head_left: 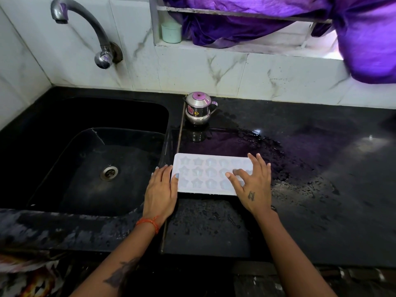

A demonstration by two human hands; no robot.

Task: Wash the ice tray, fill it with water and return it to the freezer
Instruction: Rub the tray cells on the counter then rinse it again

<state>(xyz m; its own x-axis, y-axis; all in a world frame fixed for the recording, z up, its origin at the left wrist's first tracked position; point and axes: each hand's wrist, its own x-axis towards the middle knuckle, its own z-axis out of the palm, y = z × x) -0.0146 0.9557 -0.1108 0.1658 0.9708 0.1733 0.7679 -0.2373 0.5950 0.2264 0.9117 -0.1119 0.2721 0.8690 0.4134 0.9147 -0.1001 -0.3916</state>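
On the counter, head view: ice tray (pixel 209 174) is lying flat just right of the sink (pixel 85 159)
Long axis: running left-right, a hand at each end
Left hand (pixel 161 189): fingers cupping the near-sink end, not lifting
Right hand (pixel 252 182): fingers splayed wide, resting on top

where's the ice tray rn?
Head view, lower centre: the ice tray lies flat on the wet black counter, just right of the sink, between both hands.

dim purple cast | glare on wet counter (pixel 300 146) | edges bowed
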